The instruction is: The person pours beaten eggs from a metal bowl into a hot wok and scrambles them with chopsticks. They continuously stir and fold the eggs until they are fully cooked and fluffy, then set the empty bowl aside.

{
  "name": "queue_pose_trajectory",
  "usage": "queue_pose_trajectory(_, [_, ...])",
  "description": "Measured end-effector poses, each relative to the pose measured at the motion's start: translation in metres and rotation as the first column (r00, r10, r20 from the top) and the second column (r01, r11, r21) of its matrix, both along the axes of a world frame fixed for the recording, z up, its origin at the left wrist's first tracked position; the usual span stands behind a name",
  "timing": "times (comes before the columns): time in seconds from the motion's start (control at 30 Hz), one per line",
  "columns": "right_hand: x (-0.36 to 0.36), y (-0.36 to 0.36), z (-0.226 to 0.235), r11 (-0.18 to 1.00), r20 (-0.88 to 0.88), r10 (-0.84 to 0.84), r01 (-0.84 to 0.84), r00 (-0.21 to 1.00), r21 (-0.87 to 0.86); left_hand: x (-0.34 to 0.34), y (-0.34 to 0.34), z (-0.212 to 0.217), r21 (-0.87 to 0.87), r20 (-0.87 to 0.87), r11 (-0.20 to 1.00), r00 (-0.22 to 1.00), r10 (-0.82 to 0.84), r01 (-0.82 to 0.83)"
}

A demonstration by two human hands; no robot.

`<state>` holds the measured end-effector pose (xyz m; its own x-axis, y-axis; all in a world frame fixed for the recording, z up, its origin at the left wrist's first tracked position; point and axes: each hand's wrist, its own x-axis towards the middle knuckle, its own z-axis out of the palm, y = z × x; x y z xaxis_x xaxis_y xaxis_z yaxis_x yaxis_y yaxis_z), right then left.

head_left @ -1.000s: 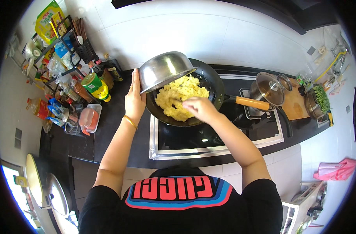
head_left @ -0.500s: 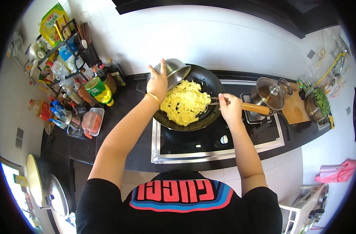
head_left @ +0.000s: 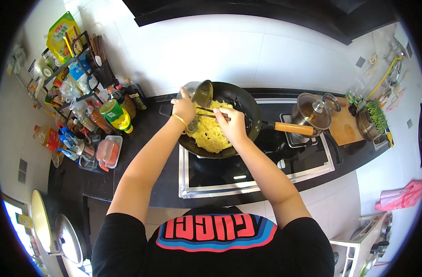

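In my left hand (head_left: 184, 111) is a metal bowl (head_left: 203, 95), tipped on its side over the left part of a black wok (head_left: 238, 99). My right hand (head_left: 232, 124) grips a pair of chopsticks (head_left: 210, 112), whose tips point left into the mouth of the bowl. Beneath both hands, yellow scrambled egg (head_left: 215, 138) covers much of the wok's inside. The wok rests on the black stove, and its wooden handle (head_left: 294, 129) sticks out to the right with neither hand on it. The bowl's lower side is partly hidden by my left hand.
Right of the wok stands a lidded pot (head_left: 308, 115), then a wooden cutting board (head_left: 342, 127) and a pot of green vegetables (head_left: 372, 124). At left are several sauce bottles (head_left: 116, 115), a seasoning rack (head_left: 67, 64) and a red-lidded container (head_left: 108, 152). A dark hood (head_left: 248, 11) hangs above.
My right hand has moved left with the chopsticks, from the wok's right edge to the bowl. My left hand has lowered slightly and turned the bowl more onto its side.
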<state>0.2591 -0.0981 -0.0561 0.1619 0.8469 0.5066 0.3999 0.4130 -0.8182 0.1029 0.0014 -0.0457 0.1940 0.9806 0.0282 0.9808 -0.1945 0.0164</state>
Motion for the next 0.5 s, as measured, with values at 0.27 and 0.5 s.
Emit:
queue_pose_trajectory(0.27, [0.076, 0.001, 0.006, 0.995, 0.092, -0.093, 0.097, 0.991, -0.037, -0.045, 0.008, 0.012, -0.388, 0.644, 0.912, 0.667, 0.374, -0.137])
queue_pose_trajectory(0.5, [0.059, -0.027, 0.024, 0.991, -0.108, -0.002, 0.016, 0.994, 0.132, -0.06, 0.011, 0.007, -0.321, 0.881, 0.945, 0.385, 0.276, 0.057])
